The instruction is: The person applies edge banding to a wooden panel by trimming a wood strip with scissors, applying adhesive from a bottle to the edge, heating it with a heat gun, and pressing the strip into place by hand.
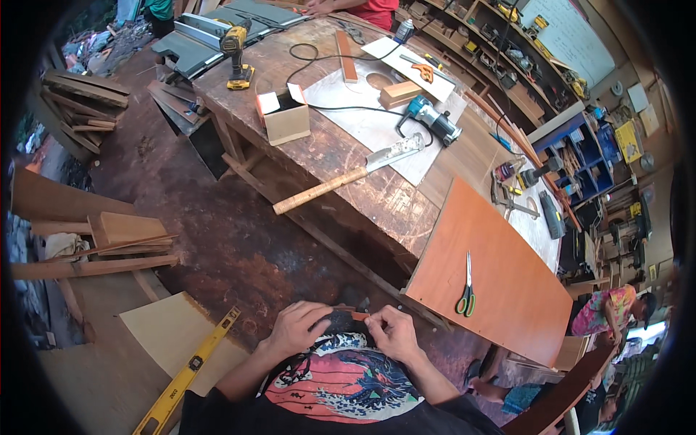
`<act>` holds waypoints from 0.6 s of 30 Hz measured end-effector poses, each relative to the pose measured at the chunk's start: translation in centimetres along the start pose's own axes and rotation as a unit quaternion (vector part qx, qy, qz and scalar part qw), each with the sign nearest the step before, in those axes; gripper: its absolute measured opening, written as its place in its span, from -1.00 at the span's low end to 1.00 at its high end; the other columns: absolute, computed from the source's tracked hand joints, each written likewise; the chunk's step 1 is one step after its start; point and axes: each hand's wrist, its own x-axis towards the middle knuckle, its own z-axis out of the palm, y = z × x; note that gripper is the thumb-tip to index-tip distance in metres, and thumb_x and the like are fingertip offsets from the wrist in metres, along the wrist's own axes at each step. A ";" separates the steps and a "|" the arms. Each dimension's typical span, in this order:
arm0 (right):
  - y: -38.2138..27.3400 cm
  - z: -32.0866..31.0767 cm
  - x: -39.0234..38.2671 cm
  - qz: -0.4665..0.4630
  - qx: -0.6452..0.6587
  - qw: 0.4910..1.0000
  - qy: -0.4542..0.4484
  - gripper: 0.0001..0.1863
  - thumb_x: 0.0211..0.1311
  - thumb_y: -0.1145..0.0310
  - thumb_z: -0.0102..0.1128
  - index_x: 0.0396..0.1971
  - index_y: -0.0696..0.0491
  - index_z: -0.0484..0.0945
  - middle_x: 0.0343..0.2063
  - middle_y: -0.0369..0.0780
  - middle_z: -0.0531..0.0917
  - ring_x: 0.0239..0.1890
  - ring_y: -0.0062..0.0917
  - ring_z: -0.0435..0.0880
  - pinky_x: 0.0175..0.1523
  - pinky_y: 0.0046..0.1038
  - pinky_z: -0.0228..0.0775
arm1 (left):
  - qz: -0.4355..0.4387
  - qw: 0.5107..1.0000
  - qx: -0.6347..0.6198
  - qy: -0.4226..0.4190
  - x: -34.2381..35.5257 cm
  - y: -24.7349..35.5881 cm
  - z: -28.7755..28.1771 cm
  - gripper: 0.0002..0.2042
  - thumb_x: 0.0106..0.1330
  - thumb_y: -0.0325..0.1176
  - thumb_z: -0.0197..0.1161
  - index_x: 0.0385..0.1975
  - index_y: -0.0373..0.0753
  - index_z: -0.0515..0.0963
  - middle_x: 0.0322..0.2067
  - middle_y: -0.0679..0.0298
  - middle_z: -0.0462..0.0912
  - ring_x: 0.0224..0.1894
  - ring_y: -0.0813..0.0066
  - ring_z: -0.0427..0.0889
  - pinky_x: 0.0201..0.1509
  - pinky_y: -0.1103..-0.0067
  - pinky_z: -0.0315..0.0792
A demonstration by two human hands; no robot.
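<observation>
At the lower middle, in front of my printed dark shirt (pixel 341 384), both hands are held close together. My left hand (pixel 296 330) has curled fingers against a dark item at my waist, and what they grip is unclear. My right hand (pixel 391 333) pinches beside a small reddish-brown strip (pixel 359 317), partly hidden by the fingers. Beyond them an orange-brown wood panel (pixel 500 301) lies on the workbench (pixel 330 170), with green-handled scissors (pixel 465 293) on it. A yellow spirit level (pixel 174 388) lies on boards to the left.
The bench holds a drill (pixel 235 54), cardboard box (pixel 283 116), router (pixel 428 119) and long-handled blade (pixel 326 185). A table saw (pixel 196 54) stands beyond; stacked offcuts (pixel 90 109) are left. People work at the back (pixel 370 9) and right (pixel 609 312). Shelves (pixel 500 58) line the wall.
</observation>
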 end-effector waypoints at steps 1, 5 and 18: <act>-0.3 0.0 0.4 -0.001 -0.001 1.000 0.001 -0.86 0.29 0.37 0.35 -0.38 0.14 0.72 -0.49 -0.11 0.66 -0.46 -0.26 0.69 -0.31 -0.28 0.53 | 0.001 1.000 0.000 0.001 0.9 0.8 -0.1 -0.77 0.24 -0.44 0.43 -0.11 -0.29 0.71 -0.21 0.12 0.77 -0.20 0.16 0.76 -0.13 0.36 0.62; -1.8 0.9 2.0 -0.023 0.005 0.995 -0.094 -0.81 0.29 0.34 0.31 -0.39 0.17 0.71 -0.40 -0.02 0.72 -0.31 -0.12 0.75 -0.17 -0.21 0.57 | 0.123 0.992 0.025 -0.033 2.2 1.8 1.3 -0.73 0.20 -0.39 0.48 -0.13 -0.33 0.69 -0.16 0.11 0.76 -0.18 0.19 0.75 -0.13 0.37 0.62; 2.4 -4.1 5.8 -0.031 0.026 0.987 -0.155 -0.81 0.28 0.38 0.15 -0.38 0.17 0.66 -0.43 0.08 0.72 -0.27 0.07 0.73 -0.13 -0.02 0.55 | 0.015 0.996 0.046 -0.075 6.0 3.4 5.6 -0.70 0.28 -0.43 0.38 -0.01 -0.33 0.63 -0.16 0.09 0.76 -0.19 0.10 0.75 -0.07 0.35 0.61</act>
